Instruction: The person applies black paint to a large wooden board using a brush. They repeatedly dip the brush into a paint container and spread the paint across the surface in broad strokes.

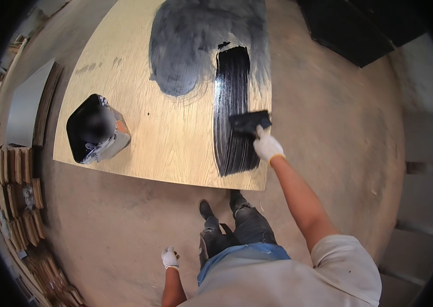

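Note:
My right hand (268, 145), in a white glove, grips a flat, wide black spreader (249, 123). The spreader rests on a band of wet black coating (232, 84) near the right edge of a wood-grain board (175, 138). Fine parallel lines run along the band, which is glossy on its left side. Farther off, a dull grey-black smear (180, 61) covers part of the board. My left hand (170, 258), also gloved, hangs low beside my body, away from the board. Its fingers are curled, with a small dark spot beside them that I cannot make out.
A squarish bucket (115, 140) with a dark inside and stained wall stands on the board's left side. Stacked boards (19, 163) and a leaning pale panel (29, 105) line the left. Large black panels (347, 30) lie at the far right, beyond bare floor (329, 117).

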A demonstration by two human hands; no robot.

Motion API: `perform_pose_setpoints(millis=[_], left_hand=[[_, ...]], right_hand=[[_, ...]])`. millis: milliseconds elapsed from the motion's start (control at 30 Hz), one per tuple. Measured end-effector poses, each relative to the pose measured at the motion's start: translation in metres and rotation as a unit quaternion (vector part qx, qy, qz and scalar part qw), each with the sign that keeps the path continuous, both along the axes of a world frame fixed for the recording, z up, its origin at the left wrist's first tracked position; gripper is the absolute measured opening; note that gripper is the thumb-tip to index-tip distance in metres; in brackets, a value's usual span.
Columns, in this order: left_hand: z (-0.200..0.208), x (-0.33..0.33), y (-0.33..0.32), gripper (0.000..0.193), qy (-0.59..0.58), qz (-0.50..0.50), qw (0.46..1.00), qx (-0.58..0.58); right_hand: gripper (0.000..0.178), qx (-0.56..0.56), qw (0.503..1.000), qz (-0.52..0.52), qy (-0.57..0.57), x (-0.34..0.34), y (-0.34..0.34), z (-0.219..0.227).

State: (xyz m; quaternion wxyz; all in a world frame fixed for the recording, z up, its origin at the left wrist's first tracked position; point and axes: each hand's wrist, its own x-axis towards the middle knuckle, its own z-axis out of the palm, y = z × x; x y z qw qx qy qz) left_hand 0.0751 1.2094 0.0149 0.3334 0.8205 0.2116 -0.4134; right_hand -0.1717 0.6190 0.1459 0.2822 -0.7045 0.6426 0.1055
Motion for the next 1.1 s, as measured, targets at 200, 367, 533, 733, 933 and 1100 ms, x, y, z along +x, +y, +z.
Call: perform_pose_setpoints(millis=[200, 367, 533, 733, 933, 1100], left_hand=[[0.029, -0.059, -0.047, 0.027, -0.028, 0.045, 0.998, -0.024], [0.044, -0.105, -0.088, 0.032, -0.037, -0.149, 0.988, -0.013], [0.066, -0.111, -0.124, 0.042, 0.013, -0.166, 0.986, 0.002], [0.003, -0.058, -0.073, 0.042, -0.02, -0.244, 0.969, -0.017], [-0.03, 0.03, -0.025, 0.036, -0.118, -0.356, 0.925, -0.061], [-0.037, 0.1, 0.003, 0.041, -0.067, -0.293, 0.953, -0.032]], right_hand=[[0.056, -0.074, 0.996, 0.025, -0.046, 0.018, -0.19, -0.031], [0.043, -0.039, 0.997, 0.07, -0.014, 0.027, -0.268, -0.021], [0.054, -0.037, 0.999, 0.036, -0.018, 0.015, -0.23, -0.027], [0.065, -0.016, 0.999, -0.043, -0.029, -0.018, -0.101, -0.028], [0.069, 0.02, 0.994, -0.103, -0.023, -0.019, 0.068, -0.006], [0.072, 0.043, 0.989, -0.143, 0.012, -0.021, 0.171, 0.0]])
